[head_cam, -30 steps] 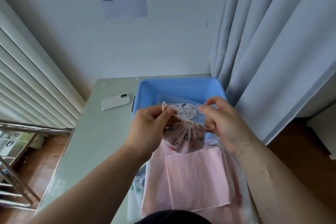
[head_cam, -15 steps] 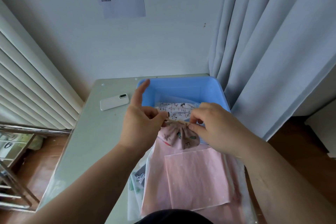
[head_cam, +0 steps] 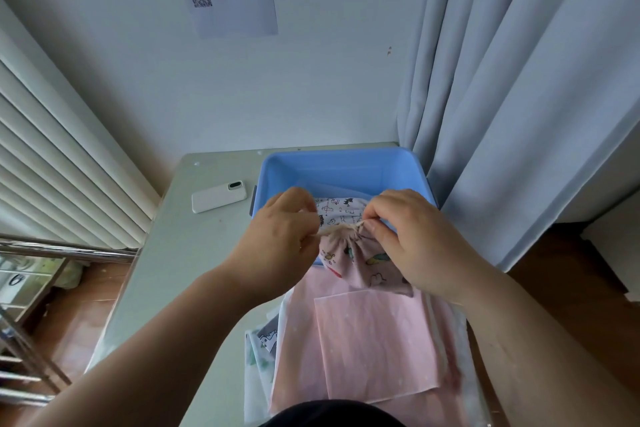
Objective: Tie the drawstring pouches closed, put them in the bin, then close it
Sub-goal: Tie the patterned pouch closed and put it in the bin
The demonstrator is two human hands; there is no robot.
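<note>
I hold a small pink printed drawstring pouch (head_cam: 353, 262) in front of the blue bin (head_cam: 332, 165), its mouth gathered tight. My left hand (head_cam: 277, 239) pinches the beige drawstring (head_cam: 337, 229) at the pouch's left side. At the right side of the gathered mouth my right hand (head_cam: 412, 239) pinches the cord. A white pouch with a black cartoon print (head_cam: 341, 210) lies inside the bin, behind the cord. Several flat pink pouches (head_cam: 374, 343) are stacked on the table below my hands.
A white phone (head_cam: 219, 197) lies on the grey table (head_cam: 166, 274) left of the bin. More printed fabric (head_cam: 265, 347) pokes out at the stack's left edge. A grey curtain (head_cam: 519, 114) hangs on the right, a radiator (head_cam: 59, 163) on the left.
My left index finger, raised half a second ago, has curled back down onto the cord. Both hands have drawn slightly apart, and the cord is taut across the gathered mouth.
</note>
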